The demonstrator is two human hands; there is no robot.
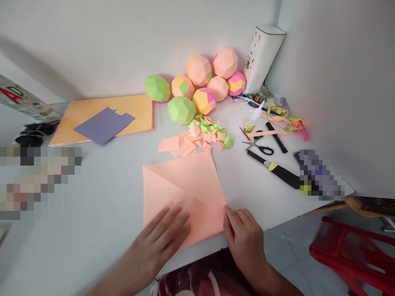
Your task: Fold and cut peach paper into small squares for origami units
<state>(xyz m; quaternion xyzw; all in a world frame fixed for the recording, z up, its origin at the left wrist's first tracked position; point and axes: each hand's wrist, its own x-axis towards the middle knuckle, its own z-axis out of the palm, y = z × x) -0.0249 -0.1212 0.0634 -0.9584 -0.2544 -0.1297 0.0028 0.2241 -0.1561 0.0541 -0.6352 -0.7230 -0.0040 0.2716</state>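
Note:
A large peach sheet of paper (197, 176) lies near the front edge of the table, with a diagonal crease or fold line running from its far left corner. My left hand (162, 234) rests on its near left part, fingers stretched out. At the right edge of the sheet, my right hand (245, 230) has its thumb and curled fingers pinched on the paper. Just beyond the sheet are small peach and green paper pieces (210, 133), some of them folded, and flat peach slips (169, 144).
Several faceted paper balls (182, 110) sit against the wall. Scissors (262, 149), a cutter knife (277, 170), a black marker (277, 137) and a glue bottle (254, 117) lie right. A purple sheet (105, 125) tops orange paper (135, 109) at left. A red stool (348, 250) stands right.

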